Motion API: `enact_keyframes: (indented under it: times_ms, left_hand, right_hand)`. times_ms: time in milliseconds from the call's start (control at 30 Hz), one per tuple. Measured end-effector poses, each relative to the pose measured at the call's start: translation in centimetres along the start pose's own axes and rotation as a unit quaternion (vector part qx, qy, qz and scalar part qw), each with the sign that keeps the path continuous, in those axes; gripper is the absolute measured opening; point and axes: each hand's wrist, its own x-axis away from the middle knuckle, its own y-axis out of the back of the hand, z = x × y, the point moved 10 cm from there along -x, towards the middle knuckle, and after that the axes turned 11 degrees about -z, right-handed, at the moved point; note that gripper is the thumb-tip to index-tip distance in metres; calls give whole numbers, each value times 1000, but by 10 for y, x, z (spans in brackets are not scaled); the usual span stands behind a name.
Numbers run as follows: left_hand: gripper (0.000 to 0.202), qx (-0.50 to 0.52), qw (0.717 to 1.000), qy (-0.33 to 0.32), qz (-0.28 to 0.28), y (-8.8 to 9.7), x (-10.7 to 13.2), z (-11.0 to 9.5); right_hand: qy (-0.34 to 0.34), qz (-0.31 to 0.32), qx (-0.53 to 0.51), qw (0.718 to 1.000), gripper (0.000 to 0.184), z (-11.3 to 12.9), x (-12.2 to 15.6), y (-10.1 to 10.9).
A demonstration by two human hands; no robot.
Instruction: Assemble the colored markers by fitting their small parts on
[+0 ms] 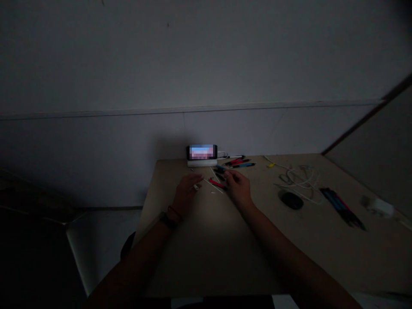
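My left hand (186, 189) is over the desk, fingers curled, with a small white piece (196, 187) at its thumb and fingertips. To its right, my right hand (238, 186) is closed in a pinch. What it pinches is too dark to make out. Between the hands lie a red pen barrel (217, 184) and a thin white stick, like a pen refill (215, 186). A second thin white stick (212, 172) and dark pen parts (219, 171) lie just behind. A tiny pale bit (213, 192) rests in front of them.
Against the wall, a phone (202, 152) with a lit screen leans on a white stand (202, 163). Several red, blue and black pens (240, 162) lie beside it. Farther right are a tangled white cable (299, 176), a black mouse (291, 200), a pen bundle (343, 208) and a white plug (381, 208).
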Motion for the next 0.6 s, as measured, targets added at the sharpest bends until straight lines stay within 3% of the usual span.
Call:
enact_keyframes:
  times_ms: [400,600]
  left_hand:
    - [35,16,1000,12,21,-5,1,4]
    - [33,11,999,41,28,-5,2,5]
  right_hand:
    - [-50,-15,-46,998,42,-16,0,0]
    - [-130,-5,-103,986,46,-27,5,-7]
